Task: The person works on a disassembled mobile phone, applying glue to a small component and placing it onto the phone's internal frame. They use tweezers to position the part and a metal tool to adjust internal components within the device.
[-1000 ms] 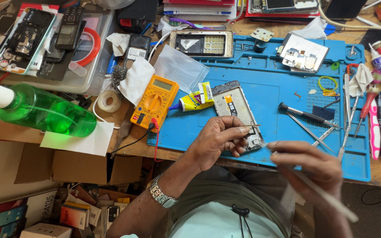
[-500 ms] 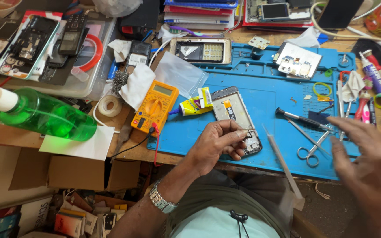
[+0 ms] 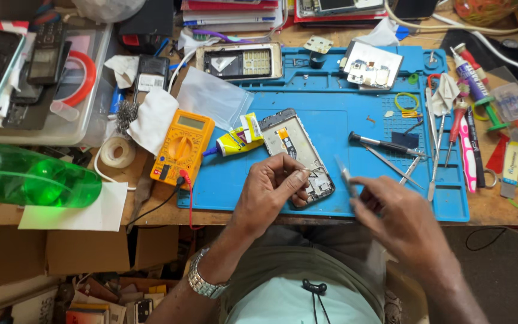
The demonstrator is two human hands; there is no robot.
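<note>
My left hand (image 3: pixel 271 192) pinches the lower end of the opened phone (image 3: pixel 298 157), which lies on the blue mat (image 3: pixel 355 126) just right of the glue tube (image 3: pixel 235 141). My right hand (image 3: pixel 400 219) grips a thin blurred tool (image 3: pixel 346 178) beside it; a slip might scratch the exposed board.

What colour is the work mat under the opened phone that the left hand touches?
The mat is blue, seen best in the head view; the opened phone lies on it under the left hand.
</note>
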